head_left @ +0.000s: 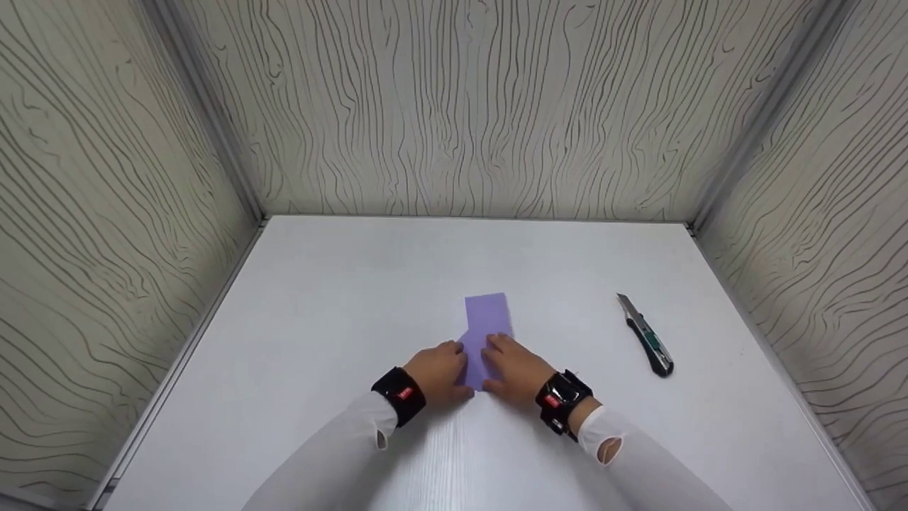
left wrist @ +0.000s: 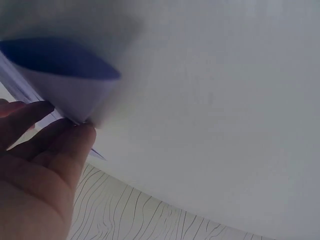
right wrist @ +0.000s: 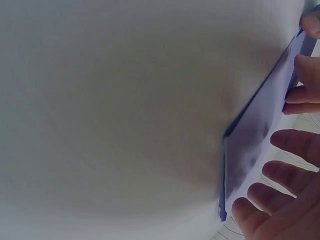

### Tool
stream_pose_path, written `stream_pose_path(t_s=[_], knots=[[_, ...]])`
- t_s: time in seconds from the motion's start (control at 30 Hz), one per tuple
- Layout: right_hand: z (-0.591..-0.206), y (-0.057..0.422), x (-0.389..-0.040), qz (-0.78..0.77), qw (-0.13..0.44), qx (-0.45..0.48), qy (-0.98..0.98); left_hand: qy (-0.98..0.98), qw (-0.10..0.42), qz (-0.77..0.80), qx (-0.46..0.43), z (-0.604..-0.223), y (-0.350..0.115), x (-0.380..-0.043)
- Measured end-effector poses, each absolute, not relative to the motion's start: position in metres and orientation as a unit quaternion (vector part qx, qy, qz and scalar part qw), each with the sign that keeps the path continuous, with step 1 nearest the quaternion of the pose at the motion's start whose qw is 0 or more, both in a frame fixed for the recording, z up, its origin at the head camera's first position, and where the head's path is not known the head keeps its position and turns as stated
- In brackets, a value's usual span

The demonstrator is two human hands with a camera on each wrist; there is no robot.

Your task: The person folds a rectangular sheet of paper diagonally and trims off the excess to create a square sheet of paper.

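A folded strip of purple paper (head_left: 487, 313) lies on the white table, its long part pointing away from me and a slanted edge at its left. My left hand (head_left: 440, 372) pinches its near left part between thumb and fingers. In the left wrist view a flap of the paper (left wrist: 75, 90) bulges up in a curved loop beside the left hand (left wrist: 42, 170). On the strip's right side rests my right hand (head_left: 521, 370), its fingers loosely extended over the paper. The right wrist view shows those fingers (right wrist: 280, 197) spread apart along the paper (right wrist: 255, 145).
A utility knife (head_left: 645, 336) with a black and green handle lies to the right, blade exposed and pointing away. Wood-grain patterned panels (head_left: 454, 106) enclose the white table (head_left: 340, 284) at the back and both sides.
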State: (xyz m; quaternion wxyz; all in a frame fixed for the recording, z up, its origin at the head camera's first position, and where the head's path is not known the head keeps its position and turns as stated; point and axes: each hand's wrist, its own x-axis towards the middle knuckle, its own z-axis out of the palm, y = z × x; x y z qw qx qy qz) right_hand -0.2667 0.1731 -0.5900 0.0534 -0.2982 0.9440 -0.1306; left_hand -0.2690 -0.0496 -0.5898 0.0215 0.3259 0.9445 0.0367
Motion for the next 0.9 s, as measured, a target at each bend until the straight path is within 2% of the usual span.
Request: stream_pose_path(t_s=[0.27,0.7,0.9], knots=[[-0.591,0.184,-0.266,-0.124,0.055,-0.290,0.947,0.948,0.028,0.031,0.317,-0.590,-0.046,-0.269],[-0.586,0.230,-0.268,-0.159,0.085,-0.202,0.963,0.952,0.058,0.062,0.294,-0.585,-0.047,-0.270],[-0.591,0.255,-0.272,-0.162,0.079,-0.185,0.966,0.953,0.062,0.066,0.290,-0.581,-0.046,-0.270]])
